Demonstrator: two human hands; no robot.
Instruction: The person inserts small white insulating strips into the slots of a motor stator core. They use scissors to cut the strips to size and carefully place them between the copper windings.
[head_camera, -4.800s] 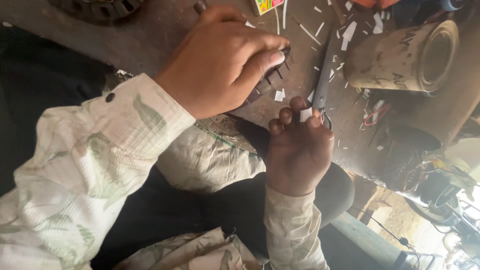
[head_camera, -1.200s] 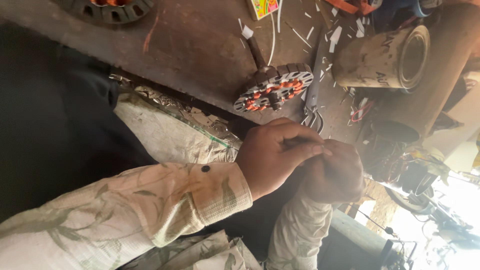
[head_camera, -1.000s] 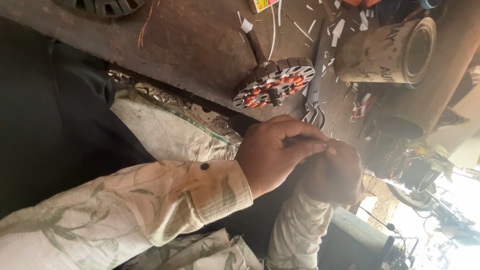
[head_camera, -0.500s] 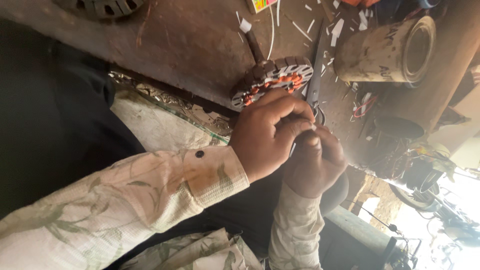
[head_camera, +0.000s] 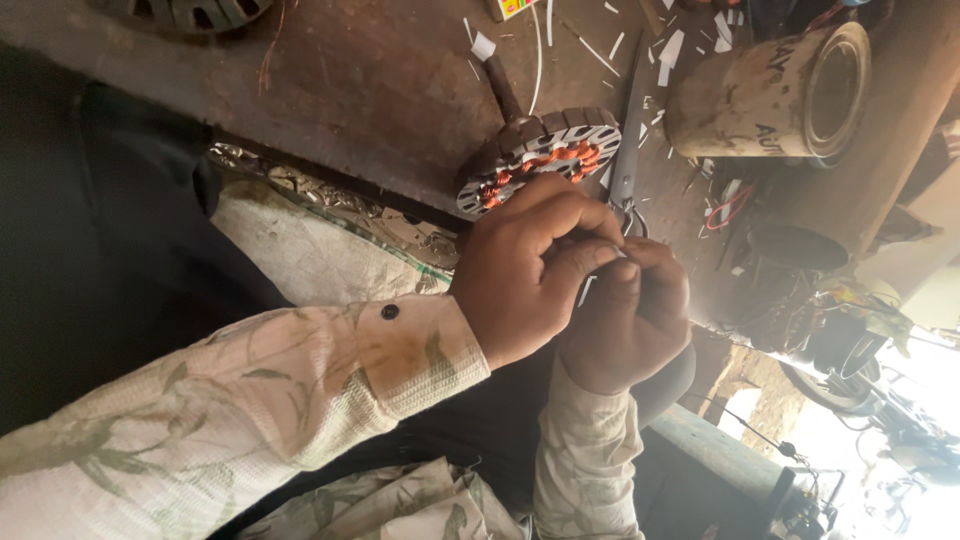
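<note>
While both hands meet over the edge of the workbench (head_camera: 330, 90), I see the left hand (head_camera: 530, 265) and the right hand (head_camera: 630, 325) pressed fingertip to fingertip, pinching a small pale strip (head_camera: 587, 290) between them; it is too small and too covered for me to tell what it is made of, and I can only say that the visible bit runs roughly top to bottom in my view. Just above the left knuckles lies a motor stator (head_camera: 540, 160), a slotted metal disc with copper windings in its slots, tilted so its face shows, its dark shaft (head_camera: 500, 85) pointing up and slightly left across the bench. Beside it a pair of scissors (head_camera: 628, 150) lies lengthwise, blades away from me, handles near the right fingers. To the upper right a dirty cylindrical can (head_camera: 770, 95) lies on its side, mouth facing right; I cannot see anything inside. White scraps (head_camera: 670, 50) litter the bench around it.
</note>
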